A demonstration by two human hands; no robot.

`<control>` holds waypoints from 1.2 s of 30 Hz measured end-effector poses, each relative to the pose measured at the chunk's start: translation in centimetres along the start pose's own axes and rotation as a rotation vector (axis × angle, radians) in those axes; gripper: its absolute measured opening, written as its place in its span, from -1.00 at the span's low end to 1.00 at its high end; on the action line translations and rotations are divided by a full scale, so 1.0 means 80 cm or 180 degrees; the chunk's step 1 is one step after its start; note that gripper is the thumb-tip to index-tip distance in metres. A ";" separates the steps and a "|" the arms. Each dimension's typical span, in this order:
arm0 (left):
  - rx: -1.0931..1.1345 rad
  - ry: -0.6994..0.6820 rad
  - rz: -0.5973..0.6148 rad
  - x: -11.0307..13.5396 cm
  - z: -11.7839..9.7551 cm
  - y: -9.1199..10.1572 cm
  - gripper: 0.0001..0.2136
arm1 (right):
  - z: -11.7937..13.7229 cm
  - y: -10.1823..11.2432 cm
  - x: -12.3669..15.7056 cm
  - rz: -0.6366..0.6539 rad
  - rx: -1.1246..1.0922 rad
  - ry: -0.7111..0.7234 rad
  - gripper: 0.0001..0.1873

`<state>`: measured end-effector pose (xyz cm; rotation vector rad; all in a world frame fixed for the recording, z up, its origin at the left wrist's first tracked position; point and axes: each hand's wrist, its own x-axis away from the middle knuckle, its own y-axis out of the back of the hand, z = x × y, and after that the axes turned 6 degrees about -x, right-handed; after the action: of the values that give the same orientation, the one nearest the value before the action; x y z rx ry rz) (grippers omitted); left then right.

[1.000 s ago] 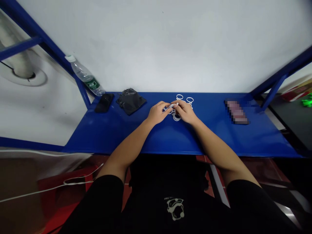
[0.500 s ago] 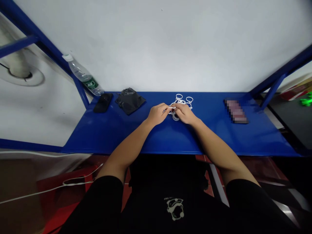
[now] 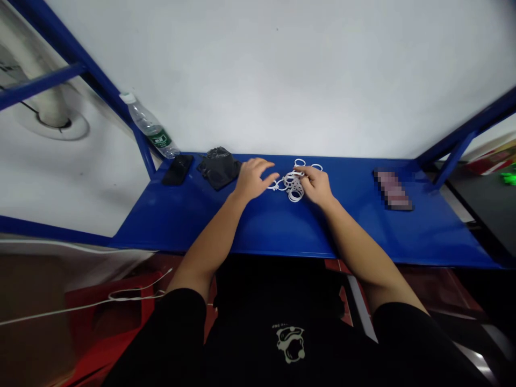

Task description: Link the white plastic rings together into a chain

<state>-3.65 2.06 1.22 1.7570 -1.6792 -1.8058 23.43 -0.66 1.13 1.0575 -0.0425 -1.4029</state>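
Head view: the blue table [image 3: 250, 231] spans the frame, with a black bag [image 3: 220, 167] near its back left. The left hand [image 3: 250, 181] is released, fingers spread, just beside the white rings [image 3: 295, 188] mid-table. The right hand [image 3: 319, 186] pinches the bunch's edge. The rings look light, thin, stiff and probably slippery, so a pinch on a rim suits best.

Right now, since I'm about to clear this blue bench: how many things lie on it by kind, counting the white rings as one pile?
water bottle: 1
black flat device: 1
black crumpled bag: 1
pile of white rings: 1
blurred flat item: 1
Total: 5
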 end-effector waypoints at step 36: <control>-0.1698 0.3165 -0.0034 0.108 0.227 0.145 -0.26 | -0.058 -0.003 -0.006 0.0234 -0.0070 -0.0070 -0.56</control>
<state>-26.71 2.31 -0.95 1.8735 -0.7106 -0.9150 25.88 2.42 -1.40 1.0128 -0.0809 -1.3457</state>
